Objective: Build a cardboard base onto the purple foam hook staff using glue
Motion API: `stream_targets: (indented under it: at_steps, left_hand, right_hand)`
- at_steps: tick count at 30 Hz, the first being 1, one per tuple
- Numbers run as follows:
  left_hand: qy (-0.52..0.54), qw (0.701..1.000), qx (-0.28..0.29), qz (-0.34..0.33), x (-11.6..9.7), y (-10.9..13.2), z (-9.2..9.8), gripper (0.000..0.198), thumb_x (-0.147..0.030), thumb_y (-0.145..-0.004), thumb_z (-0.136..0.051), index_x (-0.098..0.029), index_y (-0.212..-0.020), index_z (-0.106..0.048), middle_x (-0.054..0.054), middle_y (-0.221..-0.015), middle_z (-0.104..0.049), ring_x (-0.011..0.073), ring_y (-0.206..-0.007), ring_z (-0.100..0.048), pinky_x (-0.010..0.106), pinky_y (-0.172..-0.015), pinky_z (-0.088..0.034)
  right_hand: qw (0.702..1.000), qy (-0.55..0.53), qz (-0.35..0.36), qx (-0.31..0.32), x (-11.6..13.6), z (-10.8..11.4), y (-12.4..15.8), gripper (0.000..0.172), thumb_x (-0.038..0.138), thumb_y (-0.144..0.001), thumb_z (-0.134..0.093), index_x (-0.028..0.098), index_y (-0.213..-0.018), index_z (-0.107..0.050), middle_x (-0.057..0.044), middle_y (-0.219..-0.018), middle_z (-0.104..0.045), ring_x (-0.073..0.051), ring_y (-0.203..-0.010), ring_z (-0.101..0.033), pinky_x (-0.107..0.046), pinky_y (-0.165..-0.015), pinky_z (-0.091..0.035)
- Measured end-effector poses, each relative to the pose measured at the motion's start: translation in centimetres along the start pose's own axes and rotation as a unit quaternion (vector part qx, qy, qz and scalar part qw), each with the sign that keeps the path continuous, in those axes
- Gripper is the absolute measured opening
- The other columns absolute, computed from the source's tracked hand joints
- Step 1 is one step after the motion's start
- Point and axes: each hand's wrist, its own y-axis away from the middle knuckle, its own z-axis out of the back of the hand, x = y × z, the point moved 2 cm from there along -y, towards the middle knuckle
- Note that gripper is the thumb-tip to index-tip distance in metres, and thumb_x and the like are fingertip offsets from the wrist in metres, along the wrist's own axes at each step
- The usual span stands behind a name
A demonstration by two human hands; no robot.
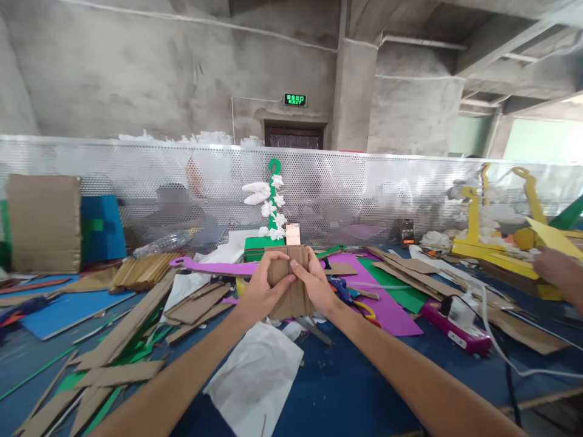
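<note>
Both of my hands grip a brown cardboard box (290, 298) over the middle of the blue table. My left hand (265, 285) wraps the box's left side, its thumb on the near face. On the right edge, my right hand (313, 280) presses its thumb against the same face near the top. What the fingers do behind the cardboard is hidden. Just behind stands a green base (259, 247) with a green hooked upright (274, 200) carrying white flower-like pieces. A crumpled white paper sheet (255, 379) lies between my forearms.
Cardboard strips (118, 328) and a purple hooked strip (218, 267) lie to the left. Purple sheet (387, 312), a pink power strip (458, 328) with a white cable and yellow stands (473, 224) are on the right. Another person's hand (558, 270) reaches in there. A perforated metal screen (218, 182) runs behind.
</note>
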Motion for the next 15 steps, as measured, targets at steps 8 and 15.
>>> stream_targets:
  at_steps: [8, 15]
  left_hand:
    - [0.005, 1.000, -0.001, -0.022, -0.24, -0.03, 0.05, 0.032, -0.037, -0.092, -0.066, -0.026, -0.118, -0.051, 0.006, -0.119, -0.059, 0.0244, -0.105, -0.060, 0.036, -0.090, -0.051]
    - [0.002, 1.000, -0.001, -0.023, -0.22, -0.06, -0.01, 0.031, -0.035, -0.092, -0.067, -0.026, -0.117, -0.051, 0.005, -0.117, -0.059, 0.0237, -0.103, -0.060, 0.036, -0.091, -0.050]
  right_hand:
    - [1.000, -0.017, -0.003, -0.005, -0.18, -0.38, 0.32, 0.043, 0.043, -0.088, -0.070, 0.027, -0.121, -0.048, -0.004, -0.118, -0.067, -0.024, -0.110, -0.064, -0.040, -0.105, -0.050]
    - [1.000, -0.009, -0.003, -0.001, -0.35, -0.18, 0.12, 0.039, 0.045, -0.089, -0.068, 0.027, -0.118, -0.049, -0.004, -0.118, -0.066, -0.024, -0.114, -0.062, -0.041, -0.106, -0.050]
